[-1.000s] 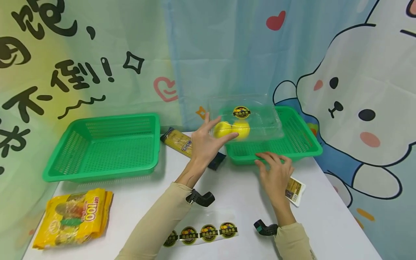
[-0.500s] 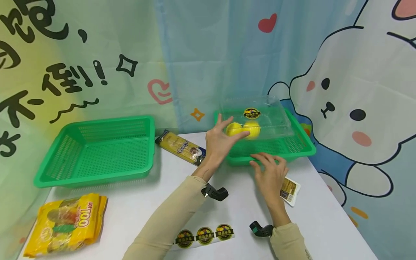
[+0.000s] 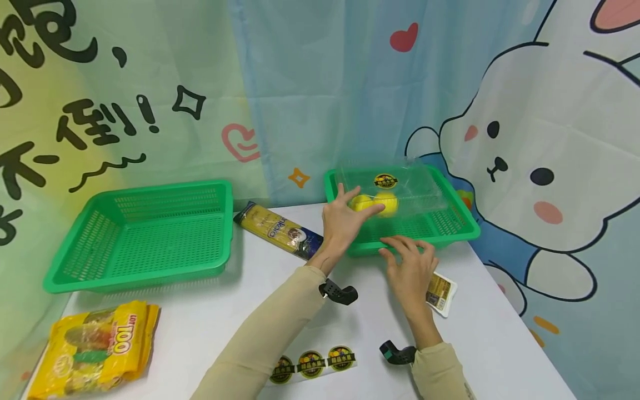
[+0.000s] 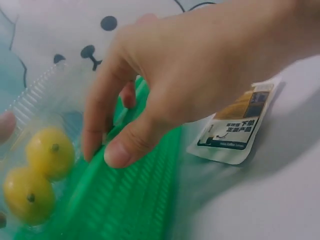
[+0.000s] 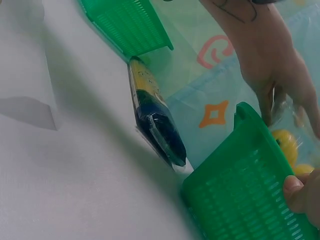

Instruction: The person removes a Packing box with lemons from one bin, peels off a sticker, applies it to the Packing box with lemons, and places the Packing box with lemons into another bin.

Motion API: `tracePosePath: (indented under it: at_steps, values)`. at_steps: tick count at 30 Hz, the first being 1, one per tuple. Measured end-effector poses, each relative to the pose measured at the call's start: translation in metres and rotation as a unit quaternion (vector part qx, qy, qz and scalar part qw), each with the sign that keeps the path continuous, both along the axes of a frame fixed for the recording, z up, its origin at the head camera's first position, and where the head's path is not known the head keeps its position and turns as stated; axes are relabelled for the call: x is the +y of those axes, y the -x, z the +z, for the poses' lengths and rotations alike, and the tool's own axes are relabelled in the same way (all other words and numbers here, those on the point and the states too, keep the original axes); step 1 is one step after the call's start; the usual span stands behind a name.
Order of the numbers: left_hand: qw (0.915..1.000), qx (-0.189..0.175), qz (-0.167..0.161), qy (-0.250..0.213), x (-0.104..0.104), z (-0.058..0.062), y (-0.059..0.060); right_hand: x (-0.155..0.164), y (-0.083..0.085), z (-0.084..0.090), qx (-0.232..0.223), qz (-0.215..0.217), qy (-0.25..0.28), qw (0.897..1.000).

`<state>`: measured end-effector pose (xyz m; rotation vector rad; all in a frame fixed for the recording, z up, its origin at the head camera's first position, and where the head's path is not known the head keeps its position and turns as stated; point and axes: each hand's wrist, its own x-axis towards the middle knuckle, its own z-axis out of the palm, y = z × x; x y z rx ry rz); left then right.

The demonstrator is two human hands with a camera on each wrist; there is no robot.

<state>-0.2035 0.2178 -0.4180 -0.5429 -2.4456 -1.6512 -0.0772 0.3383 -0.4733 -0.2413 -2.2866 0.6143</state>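
My left hand holds a clear plastic fruit box by its left end, thumb and fingers spread across it. Two yellow lemons show inside the box, and a round black-and-gold sticker is on its lid. The box lies tilted over the right green basket, overlapping its inside in the head view. On that basket's front rim is my right hand. In the left wrist view its thumb is outside the rim and its fingers go over to the inner side, pinching it.
Another green basket stands at the left. Between the baskets lies a pasta packet. A yellow snack bag is at the front left, a sticker strip at the front middle, and a small white-edged packet beside my right hand.
My left hand has lowered the fruit box into the right basket, moving it slightly right. My right hand stays at the basket's rim. The head view has shifted a little to the right.
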Motion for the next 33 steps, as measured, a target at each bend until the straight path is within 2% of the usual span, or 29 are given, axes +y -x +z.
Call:
tracePosePath:
  at_steps: [7,14,21,33]
  values:
    - [0.9990,-0.021,0.002,0.038,0.009,-0.011,0.005,-0.003,-0.001,-0.002,-0.004,-0.003,-0.003,1.000]
    - [0.9976,-0.022,0.012,0.065,0.015,-0.018,0.008,-0.005,0.000,-0.002,-0.002,-0.003,-0.004,1.000]
    - [0.9950,-0.033,0.004,0.094,0.019,-0.022,0.009,-0.003,0.000,-0.003,0.001,0.001,0.001,1.000]
    - [0.9877,-0.027,-0.005,0.154,0.027,-0.023,0.011,-0.001,0.000,0.000,0.007,-0.005,-0.009,1.000]
